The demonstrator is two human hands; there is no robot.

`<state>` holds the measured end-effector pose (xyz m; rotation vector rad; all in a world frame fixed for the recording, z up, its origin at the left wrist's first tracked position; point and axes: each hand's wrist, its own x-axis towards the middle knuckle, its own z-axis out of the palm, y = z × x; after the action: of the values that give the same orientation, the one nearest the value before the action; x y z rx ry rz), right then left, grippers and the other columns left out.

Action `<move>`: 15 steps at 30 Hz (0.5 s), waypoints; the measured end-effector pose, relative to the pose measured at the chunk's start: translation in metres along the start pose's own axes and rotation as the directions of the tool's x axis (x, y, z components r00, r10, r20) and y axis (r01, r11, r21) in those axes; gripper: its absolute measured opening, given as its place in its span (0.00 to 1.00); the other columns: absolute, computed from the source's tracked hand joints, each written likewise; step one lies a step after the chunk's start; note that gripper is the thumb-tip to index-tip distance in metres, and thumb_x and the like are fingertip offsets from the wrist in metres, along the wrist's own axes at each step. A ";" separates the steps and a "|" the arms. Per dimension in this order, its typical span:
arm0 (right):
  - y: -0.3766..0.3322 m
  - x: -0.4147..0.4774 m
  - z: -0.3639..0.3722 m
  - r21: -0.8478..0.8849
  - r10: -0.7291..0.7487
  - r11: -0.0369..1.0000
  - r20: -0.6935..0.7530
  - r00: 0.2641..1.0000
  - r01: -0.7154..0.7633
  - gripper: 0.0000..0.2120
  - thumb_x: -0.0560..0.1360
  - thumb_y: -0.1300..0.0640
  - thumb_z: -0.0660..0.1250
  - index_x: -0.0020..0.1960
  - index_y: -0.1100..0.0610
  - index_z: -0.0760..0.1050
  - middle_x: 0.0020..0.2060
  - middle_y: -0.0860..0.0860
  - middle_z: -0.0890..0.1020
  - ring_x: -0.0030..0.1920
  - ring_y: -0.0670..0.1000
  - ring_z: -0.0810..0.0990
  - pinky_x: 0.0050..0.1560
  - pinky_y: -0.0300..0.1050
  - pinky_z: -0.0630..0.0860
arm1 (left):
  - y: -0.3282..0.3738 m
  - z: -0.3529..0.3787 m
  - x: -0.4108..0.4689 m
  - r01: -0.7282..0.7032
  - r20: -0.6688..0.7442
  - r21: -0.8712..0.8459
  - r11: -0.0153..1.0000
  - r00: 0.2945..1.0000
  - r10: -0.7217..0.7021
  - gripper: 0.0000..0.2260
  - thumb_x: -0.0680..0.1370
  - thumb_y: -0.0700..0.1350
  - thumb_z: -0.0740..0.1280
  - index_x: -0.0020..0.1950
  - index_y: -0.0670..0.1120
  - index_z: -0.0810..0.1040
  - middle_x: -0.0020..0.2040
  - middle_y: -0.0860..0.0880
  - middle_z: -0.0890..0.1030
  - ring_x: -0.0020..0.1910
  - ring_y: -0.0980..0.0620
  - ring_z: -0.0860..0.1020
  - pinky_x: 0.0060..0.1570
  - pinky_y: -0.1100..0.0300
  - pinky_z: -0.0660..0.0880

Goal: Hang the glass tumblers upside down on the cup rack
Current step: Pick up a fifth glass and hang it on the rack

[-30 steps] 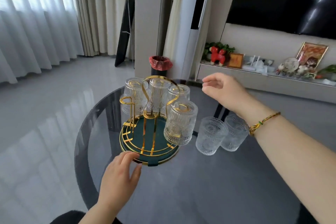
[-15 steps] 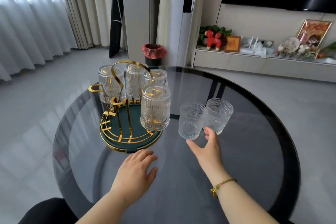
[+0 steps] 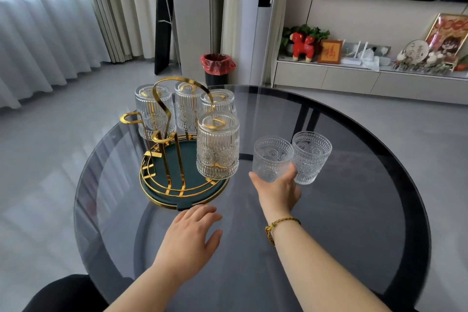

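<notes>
On the glass bench [image 3: 354, 210], my right hand [image 3: 277, 191] cups the nearer tumbler [image 3: 272, 158], fingers partly wrapped but not yet closed; the second tumbler [image 3: 311, 157] stands touching it. My left hand [image 3: 188, 238] rests open and flat just before the cup rack [image 3: 177, 159], which carries four inverted glasses [image 3: 217, 145]. Close the grip low on the wall, lift straight up clear of its neighbour, invert, then lower onto a free gold peg [image 3: 131, 119].

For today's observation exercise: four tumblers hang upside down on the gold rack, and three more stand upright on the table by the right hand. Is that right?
Not quite. The head view shows two upright tumblers by the right hand, not three. Four do hang upside down on the gold rack.
</notes>
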<state>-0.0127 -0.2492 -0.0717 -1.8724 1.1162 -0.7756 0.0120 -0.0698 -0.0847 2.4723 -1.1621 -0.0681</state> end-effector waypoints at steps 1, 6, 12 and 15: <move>0.000 0.000 0.000 0.016 0.006 1.000 0.005 1.000 -0.006 0.41 0.62 0.49 0.73 0.66 0.59 0.55 0.64 0.59 0.71 0.64 0.59 0.65 0.68 0.53 0.55 | 0.000 0.000 0.000 0.004 0.003 0.000 1.000 1.000 -0.004 0.16 0.77 0.54 0.57 0.64 0.56 0.67 0.68 0.57 0.67 0.69 0.57 0.62 0.70 0.59 0.56; 0.003 -0.004 -0.008 0.166 0.025 0.985 0.083 0.996 -0.039 0.41 0.63 0.51 0.73 0.67 0.56 0.54 0.67 0.57 0.66 0.66 0.58 0.64 0.63 0.51 0.65 | 0.000 0.000 0.001 0.000 -0.007 -0.010 1.000 1.000 0.000 0.16 0.77 0.54 0.56 0.64 0.56 0.68 0.68 0.57 0.68 0.68 0.57 0.62 0.70 0.59 0.57; -0.008 -0.022 -0.047 0.322 -0.119 0.944 0.110 0.987 0.078 0.40 0.62 0.54 0.74 0.67 0.50 0.56 0.61 0.45 0.64 0.60 0.44 0.63 0.58 0.40 0.61 | 0.001 -0.002 -0.002 -0.010 -0.025 -0.016 1.000 1.000 0.010 0.15 0.78 0.53 0.56 0.64 0.55 0.68 0.68 0.56 0.68 0.68 0.57 0.63 0.69 0.60 0.58; -0.029 -0.025 -0.074 0.310 -0.292 0.919 0.122 0.948 0.243 0.33 0.60 0.54 0.75 0.61 0.44 0.64 0.60 0.47 0.69 0.59 0.45 0.69 0.59 0.42 0.66 | 0.003 -0.007 -0.009 -0.025 -0.073 -0.044 0.999 0.997 0.022 0.12 0.77 0.51 0.60 0.60 0.54 0.73 0.64 0.55 0.73 0.65 0.56 0.69 0.67 0.60 0.63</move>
<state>-0.0718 -0.2423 -0.0127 -1.8168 0.6071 -0.8673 0.0055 -0.0618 -0.0782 2.4013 -1.1467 0.0023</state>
